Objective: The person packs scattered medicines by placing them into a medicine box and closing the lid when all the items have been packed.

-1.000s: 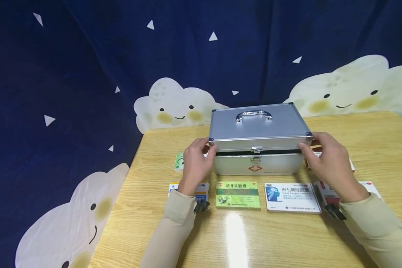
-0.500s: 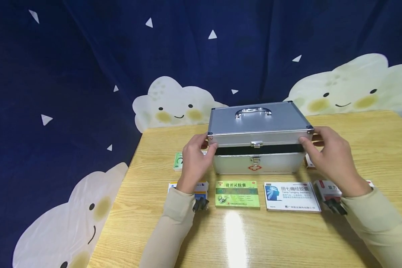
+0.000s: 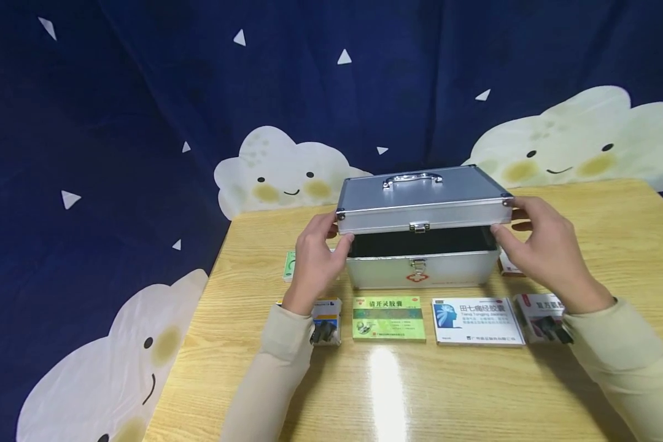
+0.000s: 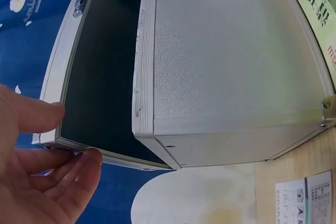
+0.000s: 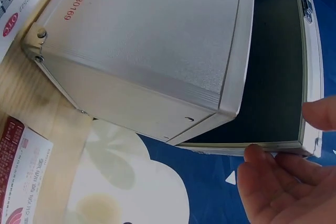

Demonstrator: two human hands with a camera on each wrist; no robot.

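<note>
A silver aluminium first-aid case (image 3: 381,273) with a red cross on its front stands on the wooden table. Its lid (image 3: 359,190) is raised partway at the front, with a dark gap below. My left hand (image 3: 315,263) holds the lid's left front corner, thumb on the front edge and fingers at the side. At the right front corner, my right hand (image 3: 549,255) grips in the same way. Both wrist views show the lid's dark lining (image 4: 100,77) and the fingers under its rim. The lower inside of the case is hidden.
In front of the case lie a green medicine box (image 3: 389,319), a white one (image 3: 477,321), a red-and-white one (image 3: 533,307) and a blue-and-yellow one (image 3: 331,313). Beside it are a green-and-white box (image 3: 290,267) and a red-and-white box (image 3: 508,267). A blue cloud-patterned curtain (image 3: 309,80) hangs behind.
The lid has swung upward from barely lifted, widening the gap over the case body. Both hands have risen with its corners. The medicine boxes stay where they were.
</note>
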